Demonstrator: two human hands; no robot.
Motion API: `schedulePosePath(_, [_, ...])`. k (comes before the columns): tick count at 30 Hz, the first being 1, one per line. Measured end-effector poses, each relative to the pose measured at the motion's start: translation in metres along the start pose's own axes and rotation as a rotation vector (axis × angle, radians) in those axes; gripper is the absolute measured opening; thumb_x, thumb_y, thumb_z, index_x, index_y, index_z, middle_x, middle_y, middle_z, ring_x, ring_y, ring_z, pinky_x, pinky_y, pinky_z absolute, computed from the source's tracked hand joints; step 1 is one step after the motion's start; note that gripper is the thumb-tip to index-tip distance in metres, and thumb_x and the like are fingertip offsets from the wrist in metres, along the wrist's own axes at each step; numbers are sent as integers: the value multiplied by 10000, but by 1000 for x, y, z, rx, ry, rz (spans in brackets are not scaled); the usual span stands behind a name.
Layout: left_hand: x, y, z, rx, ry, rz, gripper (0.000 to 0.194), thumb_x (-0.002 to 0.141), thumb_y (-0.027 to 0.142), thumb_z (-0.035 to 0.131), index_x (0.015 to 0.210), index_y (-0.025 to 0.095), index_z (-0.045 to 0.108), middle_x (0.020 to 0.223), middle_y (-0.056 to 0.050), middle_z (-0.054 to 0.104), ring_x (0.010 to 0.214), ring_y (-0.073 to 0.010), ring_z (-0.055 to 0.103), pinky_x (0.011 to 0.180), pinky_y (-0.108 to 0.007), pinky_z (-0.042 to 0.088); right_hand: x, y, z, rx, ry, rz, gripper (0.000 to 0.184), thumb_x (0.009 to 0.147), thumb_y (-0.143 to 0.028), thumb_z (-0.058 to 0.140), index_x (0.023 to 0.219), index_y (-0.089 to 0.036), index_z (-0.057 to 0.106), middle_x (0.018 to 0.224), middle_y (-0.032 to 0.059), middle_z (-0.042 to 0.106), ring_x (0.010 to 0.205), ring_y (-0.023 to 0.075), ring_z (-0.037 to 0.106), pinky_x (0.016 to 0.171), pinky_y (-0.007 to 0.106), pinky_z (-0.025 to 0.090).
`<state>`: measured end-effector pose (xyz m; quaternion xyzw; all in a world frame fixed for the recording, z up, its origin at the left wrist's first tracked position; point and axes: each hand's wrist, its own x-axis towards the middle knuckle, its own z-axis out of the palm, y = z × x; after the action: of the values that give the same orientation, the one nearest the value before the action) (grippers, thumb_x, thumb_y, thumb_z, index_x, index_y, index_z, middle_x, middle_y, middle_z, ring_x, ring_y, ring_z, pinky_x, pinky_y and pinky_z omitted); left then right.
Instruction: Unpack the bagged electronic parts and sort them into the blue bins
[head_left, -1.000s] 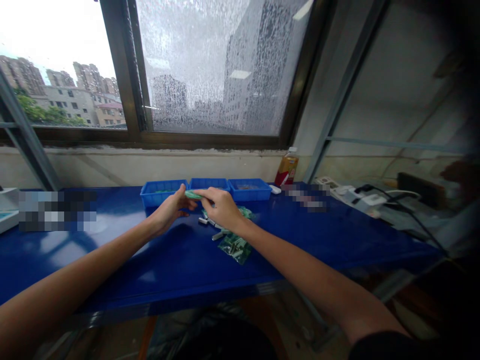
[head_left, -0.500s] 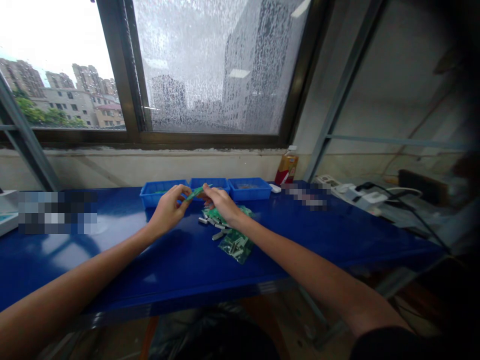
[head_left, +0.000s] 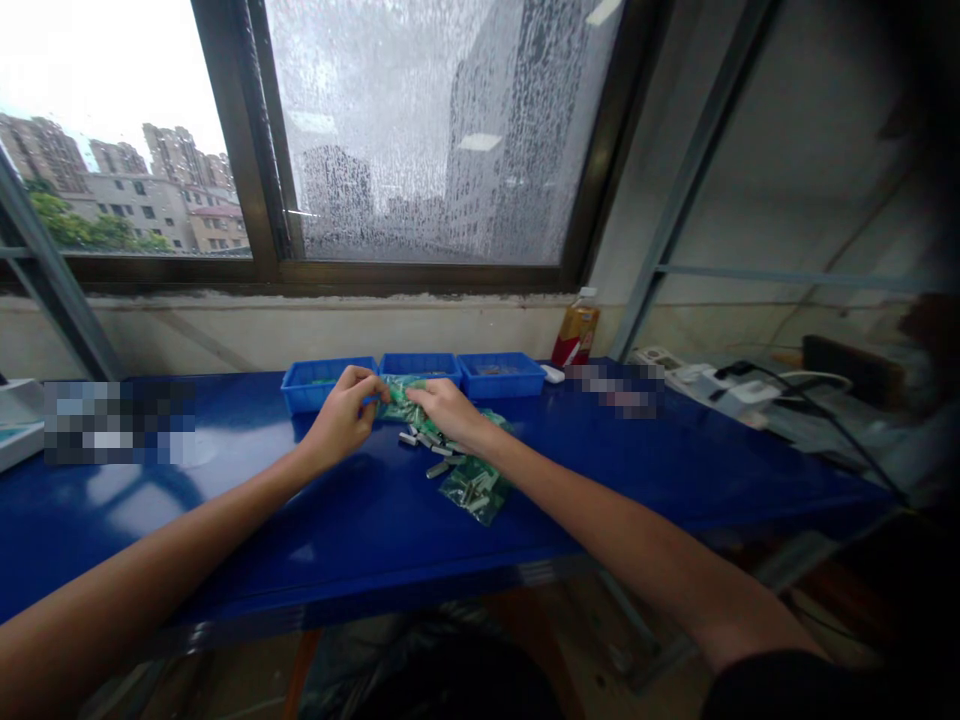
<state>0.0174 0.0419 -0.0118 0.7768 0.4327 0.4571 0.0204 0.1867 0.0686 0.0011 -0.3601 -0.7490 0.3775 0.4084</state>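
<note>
A person's two bare hands are holding a green-tinted clear plastic bag (head_left: 397, 392) just above a blue counter (head_left: 337, 540), in front of the blue bins and beneath a window (head_left: 420, 130) whose right pane is streaming with droplets. The left hand (head_left: 341, 415) is pinching the bag's left edge, its fingers curling together on the plastic, while the fingers of the right hand (head_left: 448, 410) are clamping its right side, the thumb lying near the top. Small silvery pieces (head_left: 439, 451) are lying scattered on the counter below, just in front of the right hand. Nearer the person, another green-tinted bag (head_left: 474, 492) is lying flat, with similar pieces showing through it.

Behind the hands, three bins are standing in a row: a left bin (head_left: 304, 400) with something green inside, a middle bin (head_left: 420, 360) partly hidden by the hands, and a right bin (head_left: 502, 385) with contents too small to make out. A bottle (head_left: 576, 335) with a white cap is standing against the wall beyond the right bin, and a small white object (head_left: 553, 375) is lying between them. White plugs (head_left: 739, 397) and dark cables are crowding the far right.
</note>
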Motion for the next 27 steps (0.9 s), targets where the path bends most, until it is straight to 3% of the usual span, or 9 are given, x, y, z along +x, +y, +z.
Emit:
schedulePosePath(3, [1, -1, 2, -92, 8, -176, 138, 751, 210, 521, 783, 176, 651, 971, -72, 491, 923, -208, 490, 745, -323, 442, -2, 0, -3, -312, 68, -312, 216, 824, -187, 467, 698, -147, 638, 633, -6, 503, 642, 115, 456, 630, 246, 353])
schedulePosePath(5, [3, 2, 0, -281, -5, -371, 252, 781, 382, 528, 809, 170, 661, 971, -76, 525, 910, -212, 497, 700, -309, 440, -3, 1, -5, -410, 75, -462, 225, 835, -157, 459, 874, -160, 680, 755, 24, 542, 735, 128, 491, 702, 255, 384])
schedulePosePath(8, [4, 9, -4, -666, -51, -631, 491, 796, 592, 430, 821, 148, 640, 924, -78, 588, 774, -179, 532, 597, -273, 415, -4, 3, -9, -499, 69, -559, 307, 828, -119, 449, 1024, -192, 674, 907, 58, 537, 849, 146, 507, 781, 283, 414])
schedulePosePath(11, [5, 12, -5, -841, -107, -717, 411, 733, 544, 571, 787, 139, 612, 787, -43, 598, 613, -124, 519, 528, -239, 371, -3, 5, -12, -599, 63, -597, 410, 764, -35, 450, 1049, -228, 674, 990, 68, 499, 949, 170, 484, 850, 320, 413])
schedulePosePath(13, [5, 11, -4, -832, -118, -711, 307, 677, 427, 678, 740, 137, 596, 700, -15, 576, 554, -99, 499, 506, -225, 350, -3, 6, -13, -631, 50, -606, 475, 729, 0, 449, 1070, -253, 663, 1019, 63, 481, 989, 176, 467, 883, 334, 408])
schedulePosePath(16, [7, 7, -6, -741, -102, -669, 260, 662, 368, 699, 666, 142, 571, 600, 8, 545, 507, -84, 482, 487, -214, 342, -4, 6, -12, -651, 46, -588, 490, 739, -14, 463, 1129, -263, 621, 1035, 60, 472, 1006, 175, 461, 906, 341, 405])
schedulePosePath(20, [17, -8, -21, -531, 90, -620, 233, 692, 339, 672, 695, 131, 567, 574, 12, 558, 499, -83, 514, 486, -197, 381, -5, 2, -13, -693, 37, -500, 399, 810, -157, 516, 1207, -175, 552, 1054, 88, 498, 999, 179, 483, 915, 325, 401])
schedulePosePath(24, [24, -31, -41, -421, 388, -651, 328, 725, 197, 640, 1008, 144, 483, 638, 28, 580, 490, -89, 557, 502, -203, 448, -7, -1, -22, -851, -139, -342, 375, 845, -303, 510, 1184, -153, 565, 1019, 101, 562, 995, 210, 518, 906, 340, 395])
schedulePosePath(27, [24, -45, -50, -300, 359, -628, 470, 775, 198, 586, 1195, 143, 383, 680, 4, 597, 541, -113, 602, 558, -239, 491, -6, 2, -29, -957, -255, -219, 404, 844, -379, 495, 1179, -169, 575, 1053, 125, 571, 1025, 246, 528, 890, 353, 396])
